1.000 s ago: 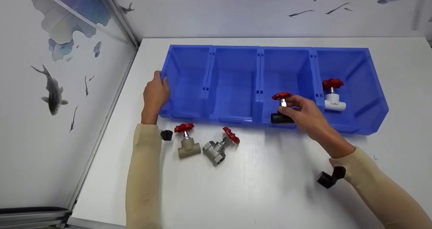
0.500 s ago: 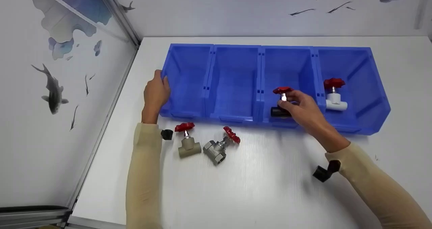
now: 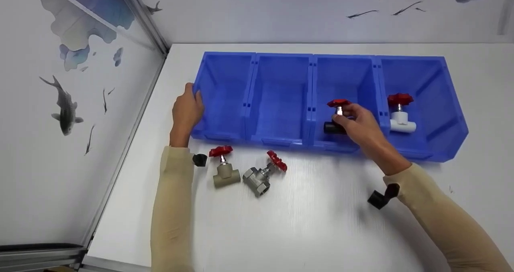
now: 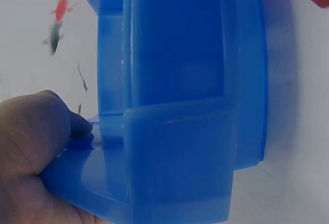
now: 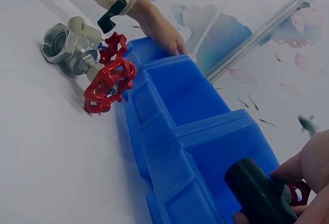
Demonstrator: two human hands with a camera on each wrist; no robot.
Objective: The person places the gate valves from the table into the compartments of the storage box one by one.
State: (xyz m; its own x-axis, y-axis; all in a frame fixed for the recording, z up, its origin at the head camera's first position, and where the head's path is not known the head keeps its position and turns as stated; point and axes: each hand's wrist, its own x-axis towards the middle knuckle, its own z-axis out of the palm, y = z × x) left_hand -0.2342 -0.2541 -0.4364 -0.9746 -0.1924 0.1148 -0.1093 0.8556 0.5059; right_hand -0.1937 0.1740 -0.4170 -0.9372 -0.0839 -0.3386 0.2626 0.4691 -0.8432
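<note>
At left, pinches the left wall [image 4: 87, 175] of the blue bins [image 3: 279, 143] with fingers of the left hand [image 3: 187, 108]. Has beige valve [image 3: 225, 175], then metal valve [image 3: 257, 179], on the near tabletop [image 3: 297, 224]. In the third bin [image 3: 345, 71], pinches the black valve [image 3: 332, 128] around its stem [image 3: 339, 110] with fingers of the right hand [image 3: 361, 127]; cannot tell whether touching bottom. Could snag on the divider [image 3: 312, 87] or topple, if lowered askew or released early. Points red handwheel [image 3: 338, 102] upward, long axis left to right. At right, has white valve [image 3: 402, 125] in the fourth bin [image 3: 413, 73].
</note>
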